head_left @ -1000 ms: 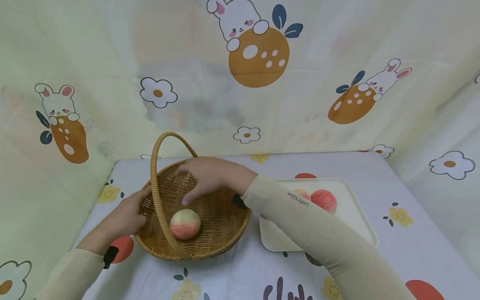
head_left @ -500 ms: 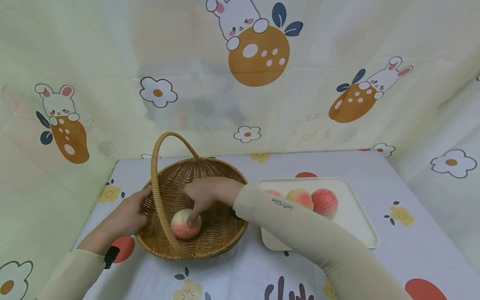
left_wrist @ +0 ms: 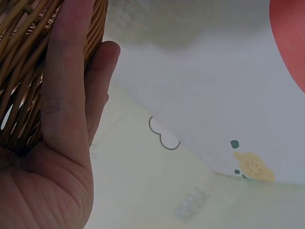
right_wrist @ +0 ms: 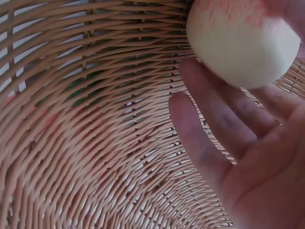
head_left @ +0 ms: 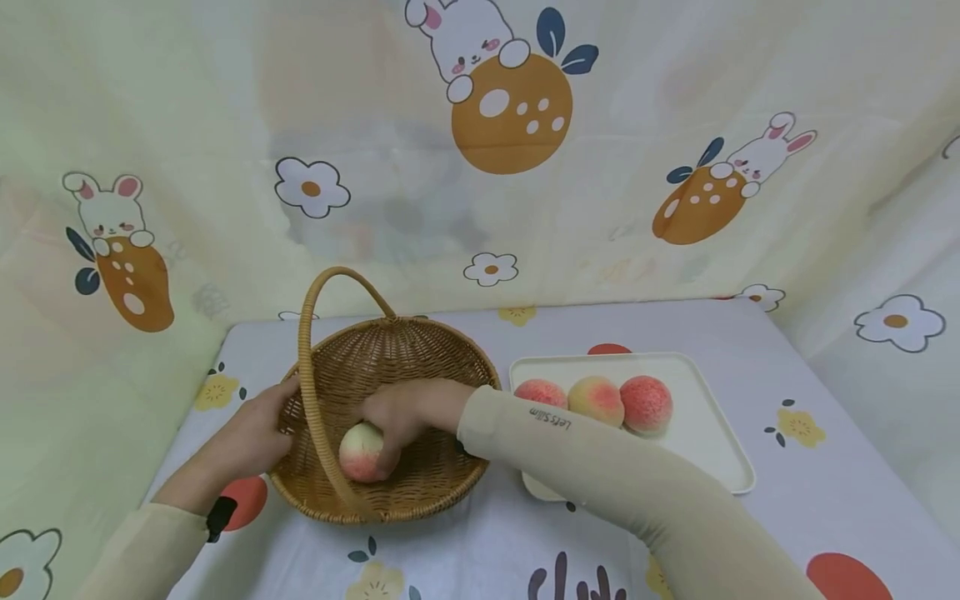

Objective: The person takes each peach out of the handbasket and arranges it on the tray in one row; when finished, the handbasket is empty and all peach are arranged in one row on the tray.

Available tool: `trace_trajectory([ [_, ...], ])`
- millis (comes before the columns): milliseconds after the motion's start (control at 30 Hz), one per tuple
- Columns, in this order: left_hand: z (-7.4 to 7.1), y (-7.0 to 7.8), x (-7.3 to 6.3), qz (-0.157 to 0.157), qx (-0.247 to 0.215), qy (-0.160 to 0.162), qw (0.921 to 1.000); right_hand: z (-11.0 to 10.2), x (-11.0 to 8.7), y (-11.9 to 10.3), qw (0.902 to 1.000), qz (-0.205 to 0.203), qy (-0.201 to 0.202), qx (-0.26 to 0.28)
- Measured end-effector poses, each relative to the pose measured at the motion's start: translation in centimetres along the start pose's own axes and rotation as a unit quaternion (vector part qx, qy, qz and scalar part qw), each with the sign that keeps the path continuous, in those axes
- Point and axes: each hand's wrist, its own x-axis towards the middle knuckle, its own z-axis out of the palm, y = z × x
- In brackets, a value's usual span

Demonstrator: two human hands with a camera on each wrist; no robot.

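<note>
A wicker basket [head_left: 442, 354] with an arched handle stands left of centre in the head view, its opening facing me. Inside it lies a peach [head_left: 362, 454], pale on top and pinkish red below. My right hand [head_left: 408, 417] reaches in and holds this peach, thumb on its near right side. In the right wrist view the fingers [right_wrist: 224, 119] curve around the pale part of the fruit, and some fingertips stand off it. On the basket's left side my left hand [head_left: 251, 437] grips the rim; the left wrist view has its fingers [left_wrist: 66, 95] along the outer weave.
To the right, a cream tray [head_left: 708, 454] bears a red peach [head_left: 542, 392], a yellowish peach [head_left: 596, 400] and another red peach [head_left: 647, 404]. The right sleeve [head_left: 600, 458] crosses over the tray's near left part. A patterned curtain [head_left: 375, 233] rises behind the table.
The right hand has lowered into the basket and taken hold of the peach, which has shifted slightly left. The right forearm has dropped, uncovering more peaches on the tray. The left hand keeps its place.
</note>
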Motion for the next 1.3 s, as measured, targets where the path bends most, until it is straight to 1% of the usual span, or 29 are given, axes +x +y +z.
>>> trace_trajectory([
  [67, 0.1, 0.0, 0.0, -0.003, -0.002, -0.002, 1.0, -0.2, -0.2, 0.0, 0.9997, 0.002, 0.015, -0.018],
  [167, 0.3, 0.0, 0.0, -0.004, 0.001, -0.002, 1.0, -0.9, -0.7, 0.1, 0.9983, 0.005, 0.048, -0.034],
  [267, 0.3, 0.1, 0.0, -0.004, 0.01, 0.001, 0.9999, -2.1, -1.6, 0.4, 0.9963, -0.001, 0.082, -0.027],
  [367, 0.3, 0.0, 0.1, -0.006, 0.011, -0.003, 0.9999, -3.3, -3.0, 1.1, 0.9924, -0.021, 0.12, 0.018],
  [433, 0.3, 0.0, 0.1, -0.005, 0.008, -0.005, 0.9999, -4.0, -4.1, 1.7, 0.9858, -0.039, 0.146, 0.074],
  [467, 0.3, 0.0, 0.1, -0.005, 0.007, -0.006, 0.9999, -4.3, -4.7, 2.1, 0.9802, -0.05, 0.157, 0.11],
  [533, 0.2, -0.1, 0.1, -0.001, 0.008, -0.005, 1.0, -4.9, -5.9, 2.8, 0.965, -0.072, 0.176, 0.181],
  [600, 0.2, -0.2, 0.1, 0.002, 0.01, -0.004, 0.9999, -5.5, -7.0, 3.6, 0.9448, -0.095, 0.189, 0.25],
  [667, 0.1, -0.4, 0.1, 0.005, 0.011, -0.004, 0.9999, -6.0, -8.2, 4.4, 0.9246, -0.114, 0.204, 0.301],
  [767, 0.1, -0.4, 0.0, 0.006, 0.01, -0.005, 0.9999, -6.4, -10.2, 5.6, 0.8999, -0.124, 0.226, 0.352],
  [933, 0.0, -0.4, 0.1, 0.004, 0.005, -0.005, 1.0, -6.1, -13.9, 7.4, 0.8639, -0.103, 0.246, 0.427],
  [1000, 0.0, -0.3, 0.2, 0.005, 0.006, -0.003, 1.0, -5.7, -15.3, 8.3, 0.8472, -0.1, 0.248, 0.459],
  [1067, 0.1, -0.3, 0.2, 0.008, 0.009, -0.002, 0.9999, -5.1, -16.7, 9.2, 0.8352, -0.099, 0.248, 0.481],
  [1167, 0.1, -0.3, 0.1, 0.007, 0.015, -0.002, 0.9999, -4.0, -18.8, 10.6, 0.817, -0.105, 0.236, 0.516],
  [1300, 0.1, -0.3, 0.1, 0.002, 0.024, -0.002, 0.9997, -2.1, -21.3, 12.5, 0.8014, -0.123, 0.215, 0.545],
])
